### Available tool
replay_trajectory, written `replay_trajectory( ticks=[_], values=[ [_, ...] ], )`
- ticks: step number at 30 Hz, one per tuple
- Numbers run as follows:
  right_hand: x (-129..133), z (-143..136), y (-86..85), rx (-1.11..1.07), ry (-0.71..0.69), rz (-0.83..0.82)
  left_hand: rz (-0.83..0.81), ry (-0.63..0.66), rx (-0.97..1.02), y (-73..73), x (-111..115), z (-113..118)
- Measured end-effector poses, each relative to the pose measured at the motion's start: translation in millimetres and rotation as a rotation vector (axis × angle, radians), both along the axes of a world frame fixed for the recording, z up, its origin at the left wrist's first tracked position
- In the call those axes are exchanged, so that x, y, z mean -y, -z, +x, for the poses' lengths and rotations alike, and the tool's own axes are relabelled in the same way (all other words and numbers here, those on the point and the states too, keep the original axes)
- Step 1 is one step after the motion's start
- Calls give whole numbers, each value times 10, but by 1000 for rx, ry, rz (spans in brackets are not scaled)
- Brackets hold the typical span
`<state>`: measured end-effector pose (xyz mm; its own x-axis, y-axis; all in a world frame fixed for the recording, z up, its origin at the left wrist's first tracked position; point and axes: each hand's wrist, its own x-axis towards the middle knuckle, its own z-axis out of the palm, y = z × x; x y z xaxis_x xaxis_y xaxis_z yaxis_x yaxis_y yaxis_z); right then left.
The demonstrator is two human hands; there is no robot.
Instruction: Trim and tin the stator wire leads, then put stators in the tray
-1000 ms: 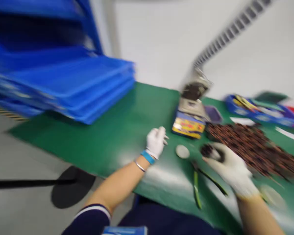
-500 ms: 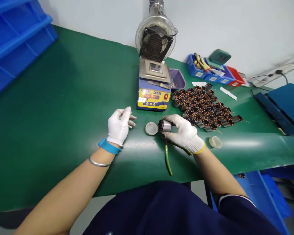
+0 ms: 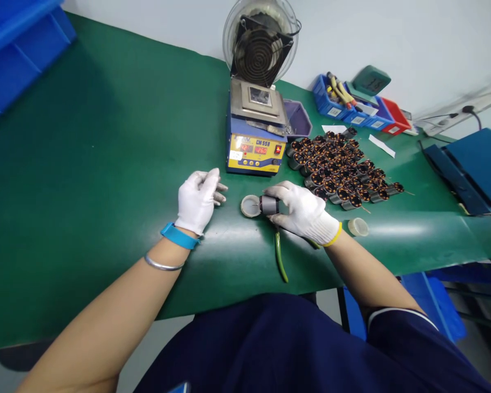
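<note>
The right hand (image 3: 303, 212) is clamped on a metal cylinder (image 3: 269, 204) just right of a small dish (image 3: 249, 208), apparently lining the two up, so the next move calls for steadiness, while the empty left hand (image 3: 198, 202) holds its fingers apart.

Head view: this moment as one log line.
right hand: grips motor stator beside round dish | left hand: half-open, nothing visible | green-handled pliers: partly hidden by right hand

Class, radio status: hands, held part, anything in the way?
Right hand: holding metal cylinder beside round dish. Left hand: loosely curled, nothing visibly held. Nearby: pliers, partly hidden by right hand.
</note>
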<state>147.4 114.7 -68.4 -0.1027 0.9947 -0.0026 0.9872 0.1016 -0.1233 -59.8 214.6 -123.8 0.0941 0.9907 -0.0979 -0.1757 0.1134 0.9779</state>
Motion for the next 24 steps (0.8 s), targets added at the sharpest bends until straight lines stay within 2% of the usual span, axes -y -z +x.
replay_trajectory(
  ticks=[3, 5, 9, 12, 14, 17, 21, 24],
  values=[
    [63, 37, -22, -13, -26, 103, -3, 13, 10, 3, -3, -1],
    [79, 13, -89, 94, -26, 112, -2, 25, 14, 9, -8, -4],
    [-17, -206, -306, 387, -48, -97, 7, 32, -11, 19, -18, -15],
    [-125, -414, -448, 448, 29, -273, 14, 51, -44, 19, -21, -26],
    [-167, -506, -490, 449, 80, -311, 27, 80, -85, 19, -16, -31],
    [-178, -543, -467, 455, 77, -314, 74, 164, -177, 35, 13, -38],
    [-142, -466, -413, 458, -4, -279, 145, 342, -284, 76, 79, -46],
    [-151, -360, -516, 469, 7, -203, 201, 445, -379, 82, 121, -56]
  ],
)
